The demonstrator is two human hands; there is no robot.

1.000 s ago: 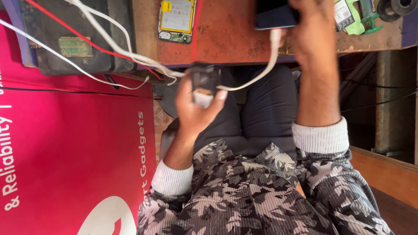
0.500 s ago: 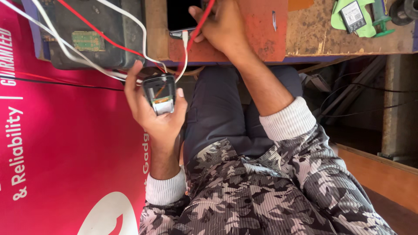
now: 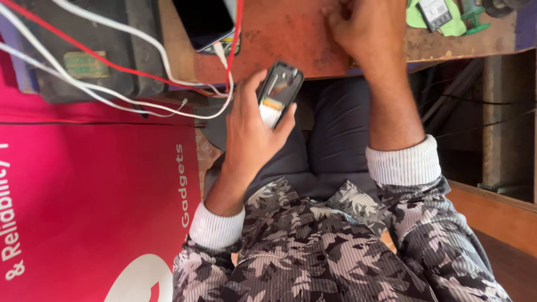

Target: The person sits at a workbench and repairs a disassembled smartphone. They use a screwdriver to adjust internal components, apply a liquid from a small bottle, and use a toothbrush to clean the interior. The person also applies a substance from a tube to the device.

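Your left hand (image 3: 251, 131) has lifted the opened phone (image 3: 278, 92) nearer the table (image 3: 291, 39); keep gripping it steady while your right hand (image 3: 366, 31), fist closed, presses there.

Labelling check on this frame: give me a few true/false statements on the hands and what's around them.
1. The left hand holds a small opened phone. True.
2. The right hand rests on the worn red desk. True.
3. The right hand grips the opened phone. False: only the left hand holds it; the right hand is apart from it, up on the desk.
4. A dark smartphone lies on the desk, with a red wire beside it. True.
5. The pink banner lies by the right arm. False: it is on the left side.
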